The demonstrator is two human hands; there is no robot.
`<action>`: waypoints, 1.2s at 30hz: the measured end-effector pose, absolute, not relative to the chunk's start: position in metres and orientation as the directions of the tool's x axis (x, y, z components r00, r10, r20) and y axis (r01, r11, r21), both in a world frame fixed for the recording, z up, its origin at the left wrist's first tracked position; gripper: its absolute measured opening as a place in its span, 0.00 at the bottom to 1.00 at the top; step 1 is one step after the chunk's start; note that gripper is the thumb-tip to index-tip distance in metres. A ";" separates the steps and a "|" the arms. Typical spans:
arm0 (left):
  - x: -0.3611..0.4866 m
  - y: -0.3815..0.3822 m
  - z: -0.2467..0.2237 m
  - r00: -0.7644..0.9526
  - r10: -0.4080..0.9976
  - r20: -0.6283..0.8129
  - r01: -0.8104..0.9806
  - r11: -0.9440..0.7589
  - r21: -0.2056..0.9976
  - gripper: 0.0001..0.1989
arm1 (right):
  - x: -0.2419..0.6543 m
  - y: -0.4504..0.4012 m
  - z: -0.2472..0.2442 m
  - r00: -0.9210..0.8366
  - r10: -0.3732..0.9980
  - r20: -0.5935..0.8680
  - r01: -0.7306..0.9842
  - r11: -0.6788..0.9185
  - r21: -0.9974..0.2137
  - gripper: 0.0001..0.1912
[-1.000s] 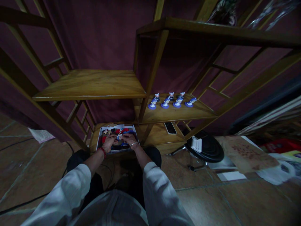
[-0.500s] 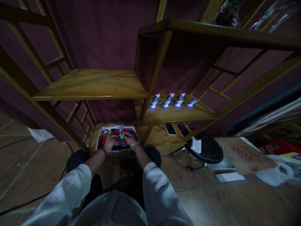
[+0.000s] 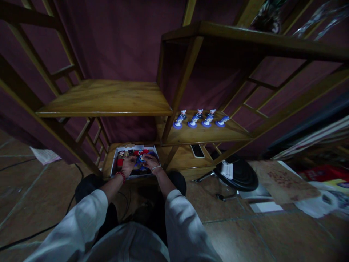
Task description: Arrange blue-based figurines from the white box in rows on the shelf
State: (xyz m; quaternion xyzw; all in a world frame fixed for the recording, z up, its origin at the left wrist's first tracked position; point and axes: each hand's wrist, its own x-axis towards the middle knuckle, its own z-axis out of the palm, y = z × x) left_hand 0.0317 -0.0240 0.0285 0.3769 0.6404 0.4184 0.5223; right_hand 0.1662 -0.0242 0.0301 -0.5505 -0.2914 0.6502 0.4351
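A shallow white-edged box (image 3: 113, 160) stands on the bottom shelf with several small red, dark and blue figures inside. Over its left part is my left hand (image 3: 129, 165), a red bead bracelet at the wrist, fingers bent inward. My right hand (image 3: 151, 162), with a pale bracelet, reaches in from the right. Between the two hands a small blue and white figure (image 3: 141, 159) shows, by the fingertips of my right hand, which look closed on it. What the left fingertips touch is too small and dark to tell.
Several figures on purple bases (image 3: 192, 123) stand on the middle right shelf (image 3: 207, 135), dark ones behind. A phone (image 3: 197, 151) lies on the lower shelf. At right are a black round stool (image 3: 242, 174) and a brown board (image 3: 283, 182); wooden uprights frame the shelves.
Both hands stay over the box; their fingers have shifted slightly, and more of the blue and white figure shows between them. The view has moved a little.
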 end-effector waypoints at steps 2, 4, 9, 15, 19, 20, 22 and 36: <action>0.031 -0.023 0.029 -0.193 0.931 -0.309 0.125 0.336 0.934 0.09 | 0.166 -0.024 0.030 -0.015 0.886 -0.464 -0.261 -0.452 -0.853 0.09; 0.031 -0.022 0.029 -0.205 0.940 -0.273 0.192 0.312 0.930 0.09 | 0.166 -0.023 0.029 -0.019 0.883 -0.469 -0.274 -0.455 -0.847 0.08; 0.029 -0.020 0.028 -0.230 0.950 -0.211 0.314 0.277 0.908 0.09 | 0.165 -0.023 0.031 -0.004 0.867 -0.498 -0.299 -0.476 -0.827 0.07; 0.027 -0.016 0.028 -0.252 0.951 -0.176 0.363 0.262 0.894 0.08 | 0.165 -0.023 0.030 -0.003 0.870 -0.493 -0.320 -0.468 -0.824 0.08; 0.026 -0.015 0.028 -0.262 0.951 -0.164 0.365 0.255 0.895 0.10 | 0.165 -0.023 0.028 -0.002 0.869 -0.495 -0.335 -0.467 -0.818 0.10; 0.026 -0.015 0.028 -0.265 0.951 -0.162 0.364 0.254 0.896 0.11 | 0.165 -0.023 0.028 -0.001 0.868 -0.496 -0.338 -0.467 -0.817 0.10; 0.026 -0.015 0.028 -0.267 0.951 -0.158 0.360 0.251 0.899 0.12 | 0.165 -0.023 0.027 0.004 0.867 -0.499 -0.340 -0.468 -0.816 0.10; 0.021 -0.009 0.021 -0.274 0.958 -0.089 0.378 0.192 0.905 0.12 | 0.164 -0.020 0.023 0.001 0.869 -0.494 -0.326 -0.467 -0.822 0.07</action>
